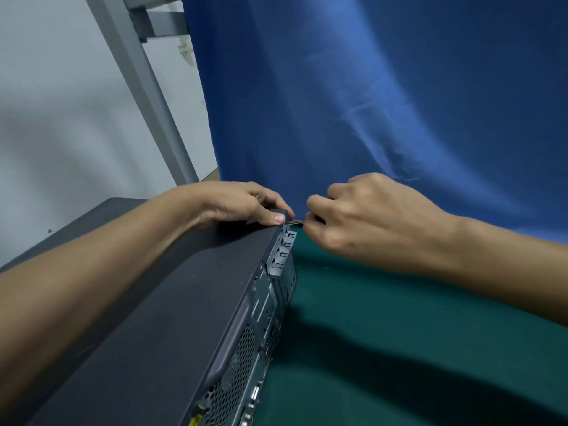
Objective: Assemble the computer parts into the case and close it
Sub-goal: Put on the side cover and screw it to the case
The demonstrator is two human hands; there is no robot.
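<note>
Computer case (147, 302) lies on its side on the green cloth-covered table (399, 348), at my left, its broad top panel (172, 272) a smooth, matt dark grey sheet with a rounded edge. Its back face (264, 309) looks toward the right: bare grey metal, with a mesh of small round holes low down, stamped slots and a column of ribbed slot covers higher up. A bit of yellow label (196, 416) shows at the bottom edge.

My left hand (236, 204) grips the far corner of the case, fingers curled over the far edge and the thumb pressed flat on the panel beside the corner. My right hand (368, 219) is closed in a loose fist round a thin, shiny metal tool (295, 222); only its slim shaft shows, lying nearly level, the tip meeting the case's top corner just beside my left thumb. The handle is hidden inside my fingers.

Behind hangs a creased blue cloth (368, 87), and to its left a slanting grey metal post (144, 87) stands before a pale wall (61, 118).
</note>
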